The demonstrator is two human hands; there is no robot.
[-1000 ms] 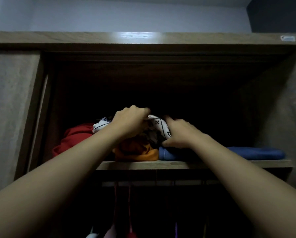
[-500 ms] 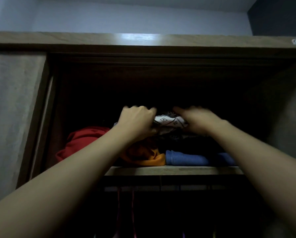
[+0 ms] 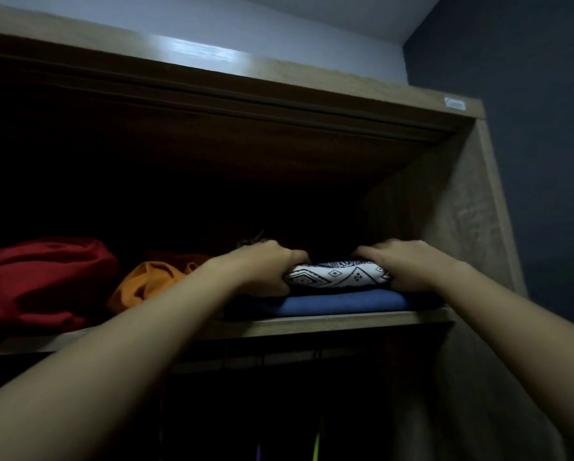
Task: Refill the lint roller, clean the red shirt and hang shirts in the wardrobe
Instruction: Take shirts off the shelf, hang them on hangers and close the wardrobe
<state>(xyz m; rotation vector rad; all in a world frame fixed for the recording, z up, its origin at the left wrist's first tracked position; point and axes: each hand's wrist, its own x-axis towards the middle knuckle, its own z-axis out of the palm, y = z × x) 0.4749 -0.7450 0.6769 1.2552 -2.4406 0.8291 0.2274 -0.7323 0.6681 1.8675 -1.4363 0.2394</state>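
Observation:
Both my arms reach up to the top shelf [image 3: 329, 322] of the wooden wardrobe. My left hand [image 3: 265, 267] and my right hand [image 3: 408, 264] grip the two ends of a folded white garment with a black pattern [image 3: 337, 275]. It lies on a dark fold and a folded blue garment [image 3: 342, 302] at the shelf's right end. A crumpled red shirt [image 3: 42, 277] lies at the shelf's left. An orange garment [image 3: 149, 282] sits between the red shirt and my left arm.
The wardrobe's right side panel [image 3: 445, 227] stands close to my right hand. Its top board [image 3: 279, 74] runs overhead. Below the shelf the hanging space is dark, with a thin yellow-green strip [image 3: 317, 444] showing. A dark blue wall [image 3: 538, 144] is at right.
Both hands have carried the patterned garment to the right, off the orange pile and onto the blue stack. The view has swung right, so the red shirt now sits at far left.

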